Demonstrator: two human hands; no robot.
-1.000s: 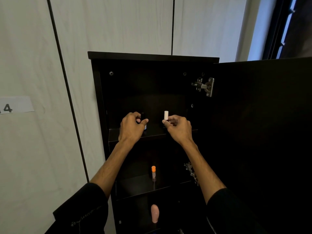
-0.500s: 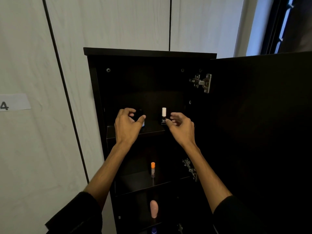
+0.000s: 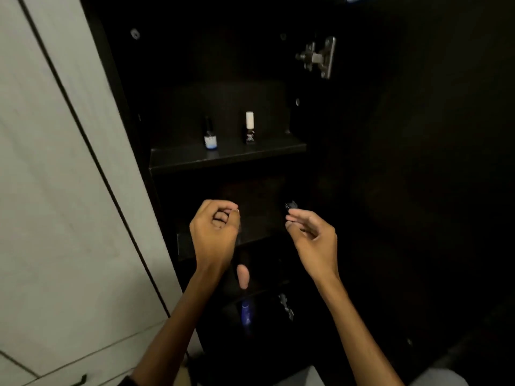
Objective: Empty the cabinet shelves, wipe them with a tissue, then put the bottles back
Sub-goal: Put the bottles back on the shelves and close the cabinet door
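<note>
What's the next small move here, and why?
Probably the left hand drops to grip the pink bottle just below it. Two bottles stand on the top shelf, no tissue is in view, and the right hand looks empty, so emptying seems unfinished.

1. The cabinet (image 3: 228, 79) interior was very dim, nearly black.
2. Light fell on the pale wall (image 3: 55, 190) at the left.
3. The lower bottles (image 3: 243, 277) and the wall's seams showed motion blur.
4. Straight lines bowed towards the frame edges.
</note>
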